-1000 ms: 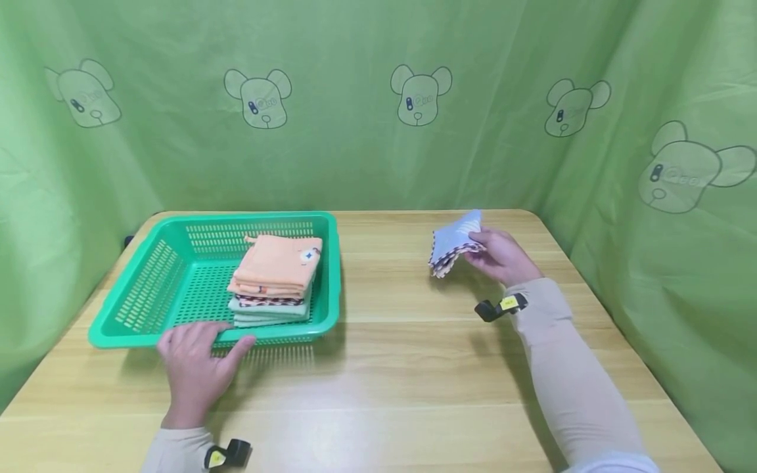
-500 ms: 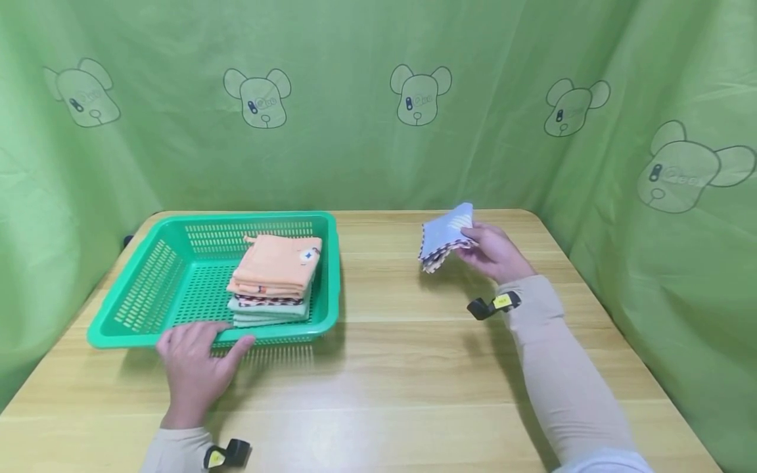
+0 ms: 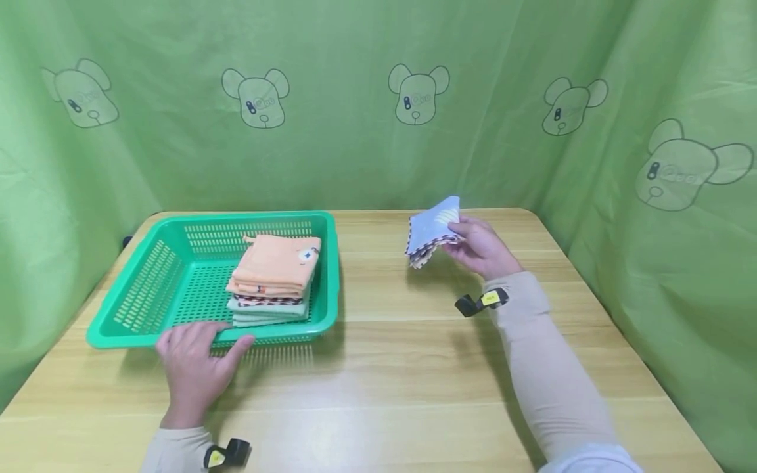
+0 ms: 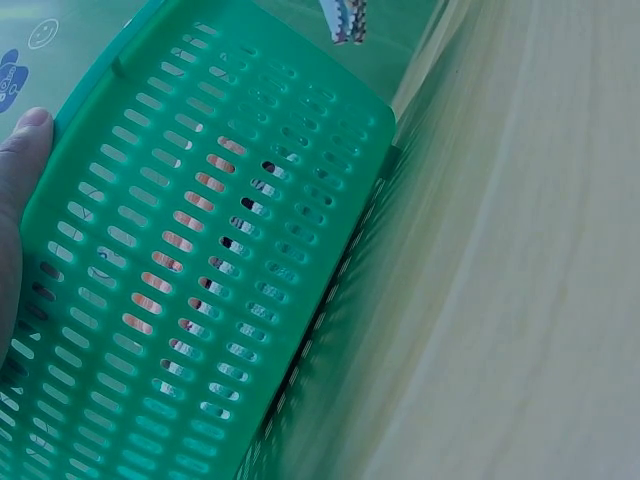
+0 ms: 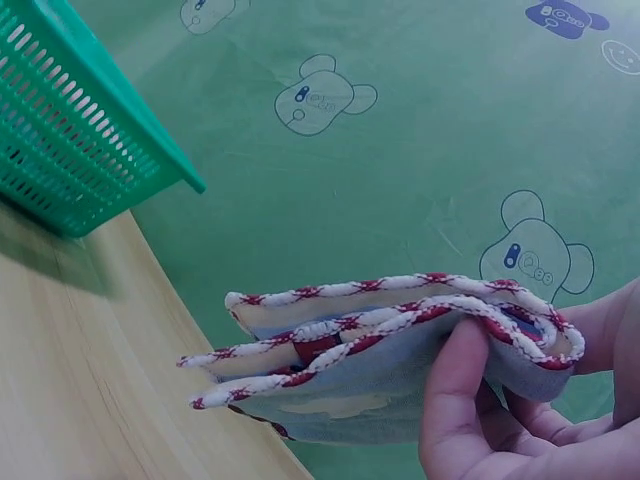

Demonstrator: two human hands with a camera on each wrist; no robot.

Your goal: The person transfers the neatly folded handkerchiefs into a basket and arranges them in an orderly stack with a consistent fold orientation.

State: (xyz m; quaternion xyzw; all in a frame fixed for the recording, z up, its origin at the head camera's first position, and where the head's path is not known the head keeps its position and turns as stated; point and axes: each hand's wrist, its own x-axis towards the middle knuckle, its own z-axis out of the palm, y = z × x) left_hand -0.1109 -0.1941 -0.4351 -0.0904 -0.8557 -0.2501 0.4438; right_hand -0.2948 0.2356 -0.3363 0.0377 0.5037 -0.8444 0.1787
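Observation:
In the head view my right hand (image 3: pixel 481 248) pinches a folded light-blue towel (image 3: pixel 434 226) above the right part of the table. Up close in the right wrist view, the towel (image 5: pixel 350 400) shows several folded layers edged with red-and-white stitching, my thumb on the near face. My left hand (image 3: pixel 198 368) grips the front rim of a green plastic basket (image 3: pixel 127 340), thumb outside. Inside, at the right, sits a stack of folded towels: a peach towel (image 3: pixel 275 259) with a white patch on top, pale green ones (image 3: pixel 269 318) below. The left wrist view shows this stack only through the basket wall's slots.
The basket stands at the left of the wooden table (image 3: pixel 378 374); bare tabletop lies between it and my right hand. A green curtain (image 3: pixel 343 157) with bear-head prints closes off the back and sides.
My right hand has moved left with the blue towel, a little towards the basket and slightly up in the view. My left hand and the basket stay in place.

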